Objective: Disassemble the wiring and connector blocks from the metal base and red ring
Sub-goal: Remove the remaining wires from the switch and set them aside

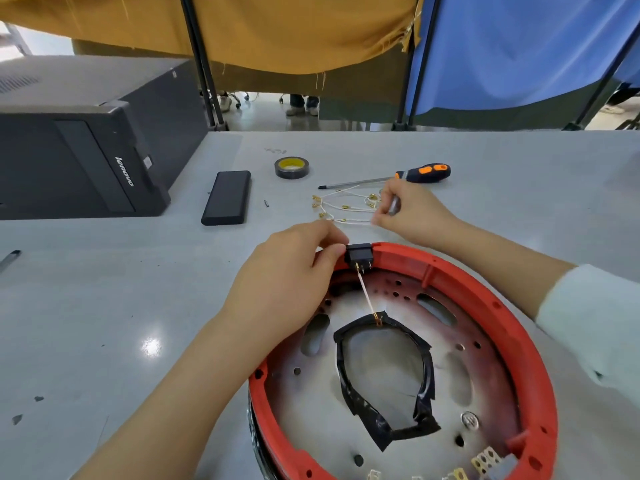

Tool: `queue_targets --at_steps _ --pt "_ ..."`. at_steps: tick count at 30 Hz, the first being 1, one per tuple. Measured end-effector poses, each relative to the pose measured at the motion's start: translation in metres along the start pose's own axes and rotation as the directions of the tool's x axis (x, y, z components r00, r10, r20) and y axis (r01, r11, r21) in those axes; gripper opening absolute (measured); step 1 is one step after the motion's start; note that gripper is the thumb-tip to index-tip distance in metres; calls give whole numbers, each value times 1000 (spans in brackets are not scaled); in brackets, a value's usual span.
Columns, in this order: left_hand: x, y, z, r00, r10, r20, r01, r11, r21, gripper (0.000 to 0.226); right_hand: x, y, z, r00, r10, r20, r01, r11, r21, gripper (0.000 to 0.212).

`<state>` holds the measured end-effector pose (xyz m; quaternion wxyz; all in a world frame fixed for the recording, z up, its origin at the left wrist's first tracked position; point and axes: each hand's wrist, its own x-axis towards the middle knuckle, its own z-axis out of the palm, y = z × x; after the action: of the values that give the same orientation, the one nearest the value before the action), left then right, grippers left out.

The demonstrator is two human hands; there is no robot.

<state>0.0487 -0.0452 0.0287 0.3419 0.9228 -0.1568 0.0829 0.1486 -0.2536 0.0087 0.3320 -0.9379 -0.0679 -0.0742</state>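
— Nearest the lens sits the red ring [460, 282], a thick moulded plastic hoop around the metal base [381, 382], a dull perforated disc with slots and round holes. Its lower edge is cut off by the frame.

— What about the far left?

— A black computer case [79, 133] lies flat on the grey table [104, 306], partly cropped. Right of it lie a matt black slab [227, 197], rounded at the corners, and 1 tiny screw [266, 203]. A roll of black tape [291, 167] sits behind them.

— And the hands?

— The left hand [287, 275] rests over the ring's rim, thumb and fingertips curled against a black switch block [360, 256] clipped into the rim; how firmly it grips is hidden. A thin wire [369, 296] runs from the block's terminals down to a loop of crinkled black tape [384, 386] stuck on the base.

— The right?

— The right hand [412, 213] is beyond the ring, its fingers pinching a loose bundle of white wires [343, 207] with brass terminals that lies spread on the table. A slim metal thing in its palm is blurred; I cannot tell what it is. Behind lies a screwdriver [388, 178] with a black and orange handle.

— Anything else?

— Pale connector blocks [485, 460] sit at the ring's lower right, cropped.
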Motion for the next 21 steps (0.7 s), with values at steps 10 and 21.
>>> queue_targets --at_steps 10,21 --pt "1 -2 1 1000 7 1 -7 1000 4 13 42 7 18 999 -52 17 53 998 -38 30" --pt "2 -1 0 998 -3 58 4 1000 -4 15 -54 -68 -40 984 -172 36 119 801 587 45"
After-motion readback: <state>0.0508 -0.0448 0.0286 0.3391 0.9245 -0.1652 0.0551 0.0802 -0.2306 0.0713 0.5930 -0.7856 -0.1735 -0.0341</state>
